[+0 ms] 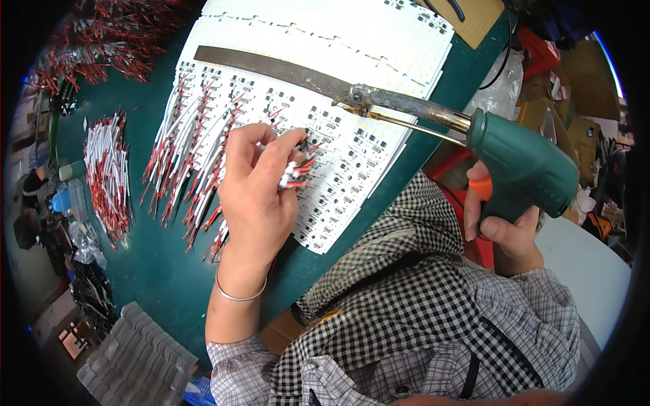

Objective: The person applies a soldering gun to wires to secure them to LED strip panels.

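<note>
My left hand [261, 177] is closed around a small bunch of short wires [296, 174], white with red and black ends, over the white LED circuit boards [365, 145]. Its fingertips are near the solder pads of one row. In my right hand [509, 237] is a green soldering gun [525, 159] with an orange trigger. Its metal barrel points left, and the tip [353, 100] is above the boards. A flat dark metal strip [271, 68] lies across them. Wire pairs [193, 155] stick out from several board rows left of my hand.
A pile of white-and-red wires [108, 179] lies on the green table [152, 267]. A larger heap of red wires [108, 40] is at the far left. Cardboard [477, 17] sits at the table's far right corner. Stacked grey trays [139, 355] stand at the lower left.
</note>
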Demonstrator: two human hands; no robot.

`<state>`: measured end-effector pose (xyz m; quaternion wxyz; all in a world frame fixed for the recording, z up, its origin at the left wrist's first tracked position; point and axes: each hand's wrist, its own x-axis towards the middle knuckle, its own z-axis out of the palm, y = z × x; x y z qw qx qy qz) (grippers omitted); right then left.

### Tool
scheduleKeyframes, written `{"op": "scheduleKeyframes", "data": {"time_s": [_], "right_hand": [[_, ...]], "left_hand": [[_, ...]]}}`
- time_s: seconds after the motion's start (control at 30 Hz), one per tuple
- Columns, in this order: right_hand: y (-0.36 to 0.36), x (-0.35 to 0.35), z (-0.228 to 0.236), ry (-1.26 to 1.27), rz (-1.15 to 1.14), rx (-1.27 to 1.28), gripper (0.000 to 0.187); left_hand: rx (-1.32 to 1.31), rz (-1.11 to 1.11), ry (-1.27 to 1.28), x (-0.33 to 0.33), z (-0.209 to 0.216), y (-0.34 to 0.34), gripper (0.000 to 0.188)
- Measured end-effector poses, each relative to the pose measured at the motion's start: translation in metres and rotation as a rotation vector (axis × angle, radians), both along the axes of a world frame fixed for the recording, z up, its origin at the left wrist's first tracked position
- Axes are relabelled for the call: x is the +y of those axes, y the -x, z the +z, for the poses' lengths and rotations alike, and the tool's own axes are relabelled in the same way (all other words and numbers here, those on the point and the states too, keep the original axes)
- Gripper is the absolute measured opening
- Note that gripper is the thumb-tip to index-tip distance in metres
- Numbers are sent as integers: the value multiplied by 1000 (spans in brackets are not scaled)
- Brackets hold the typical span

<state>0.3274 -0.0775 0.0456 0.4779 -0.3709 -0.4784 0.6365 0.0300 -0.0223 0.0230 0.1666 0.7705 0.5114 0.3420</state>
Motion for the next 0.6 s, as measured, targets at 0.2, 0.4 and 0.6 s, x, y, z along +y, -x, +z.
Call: {"op": "scheduleKeyframes", "data": {"time_s": [0.2, 0.4, 0.6], "right_hand": [[-2, -3, 1, 49, 10, -12, 55], [-1, 2, 3, 85, 72, -43, 56], [2, 5, 2, 0, 85, -23, 55]], "left_hand": [[144, -44, -135, 4, 3, 4, 51], [138, -41, -177, 4, -3, 0, 46], [138, -67, -261, 6, -9, 2, 41]]}}
